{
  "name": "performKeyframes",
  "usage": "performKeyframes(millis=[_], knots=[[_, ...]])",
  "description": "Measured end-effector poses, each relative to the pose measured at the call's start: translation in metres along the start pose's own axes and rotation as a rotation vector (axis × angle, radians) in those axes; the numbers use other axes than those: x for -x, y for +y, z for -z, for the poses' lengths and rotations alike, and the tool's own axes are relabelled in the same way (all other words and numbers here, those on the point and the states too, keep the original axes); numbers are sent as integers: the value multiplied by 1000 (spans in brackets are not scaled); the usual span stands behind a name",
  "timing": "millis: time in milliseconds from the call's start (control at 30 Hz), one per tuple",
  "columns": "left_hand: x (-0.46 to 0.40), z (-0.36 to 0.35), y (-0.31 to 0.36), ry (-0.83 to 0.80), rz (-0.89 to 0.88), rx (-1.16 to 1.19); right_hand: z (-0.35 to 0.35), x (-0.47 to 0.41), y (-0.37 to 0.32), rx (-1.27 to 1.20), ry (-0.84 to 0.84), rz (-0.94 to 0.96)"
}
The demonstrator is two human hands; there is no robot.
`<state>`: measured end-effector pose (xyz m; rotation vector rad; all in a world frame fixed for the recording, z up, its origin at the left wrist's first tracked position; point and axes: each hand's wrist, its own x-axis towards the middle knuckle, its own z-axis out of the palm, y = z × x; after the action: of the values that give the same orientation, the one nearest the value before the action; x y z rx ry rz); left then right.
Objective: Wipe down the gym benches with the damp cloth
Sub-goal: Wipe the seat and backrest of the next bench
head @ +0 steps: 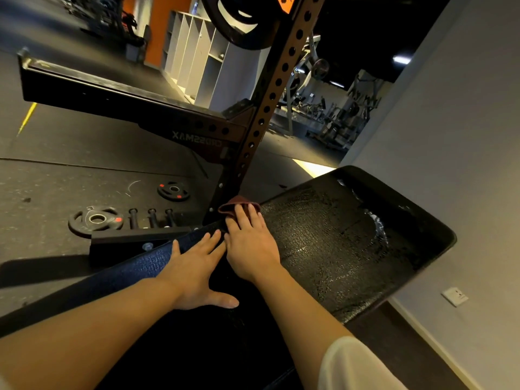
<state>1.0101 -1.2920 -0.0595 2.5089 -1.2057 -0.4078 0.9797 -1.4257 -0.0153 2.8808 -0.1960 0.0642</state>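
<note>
Right hand (249, 246) is flat on the cloth (237, 207), fingers straight and spread, pressing it down onto the near-left edge of the bench (351, 243), no pinch, just palm and fingers bearing on it. That flat press looks chosen to keep as much of the damp cloth as possible against the pad. Left hand (197, 273) lies right beside it, also open with the thumb swung wide, fingertips almost touching the right hand, planted on the bench's edge; my read is that it is there as a brace, steadying the body while the other hand works.

The cloth is a dark red one, bunched, and only its far part peeks out past the right fingertips, right at the pad's corner by the upright post (270, 97). The bench pad glistens across the middle and far side, with a wet streak near its far end, so that stretch seems already wiped; the strip under the hands is likely the part in hand now.

Further out, two weight plates (95, 219) lie on the floor (70, 175) to the left, well apart from the bench. A grey wall (464, 142) runs close along the bench's right side, leaving little room there, which may explain working from this end.
</note>
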Motion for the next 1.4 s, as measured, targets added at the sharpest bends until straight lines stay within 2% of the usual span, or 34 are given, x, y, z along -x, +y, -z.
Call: performKeyframes(millis=[167,233,333,467,633,800,867,1000,1133,1200,1300,1400], knots=[[3,-1,-2,14,7,0,8,-1,20,12,36,37],[3,-1,-4,17,-6,-1,20,-4,52,44,88,-56],[1,0,-8,-7,-19,12,36,-7,100,35,154,-292],[0,-4,-9,17,-14,43,30,-19,95,1,162,-372],[7,-12,-9,114,-9,111,20,-19,30,0,65,-135],[42,-34,-10,469,26,175,-4,5,-36,-51,17,43],[54,-39,-12,536,42,201,-8,19,-42,-47,-17,107],[56,-36,-6,461,-17,160,4,52,-3,-21,15,113],[51,-36,12,386,-98,117,30,88,83,-6,93,-206],[53,-40,16,374,-112,115,32,102,100,9,119,-313],[59,-42,11,371,-104,130,24,111,73,-34,156,-370],[65,-38,4,371,-76,116,9,117,20,-48,145,-228]])
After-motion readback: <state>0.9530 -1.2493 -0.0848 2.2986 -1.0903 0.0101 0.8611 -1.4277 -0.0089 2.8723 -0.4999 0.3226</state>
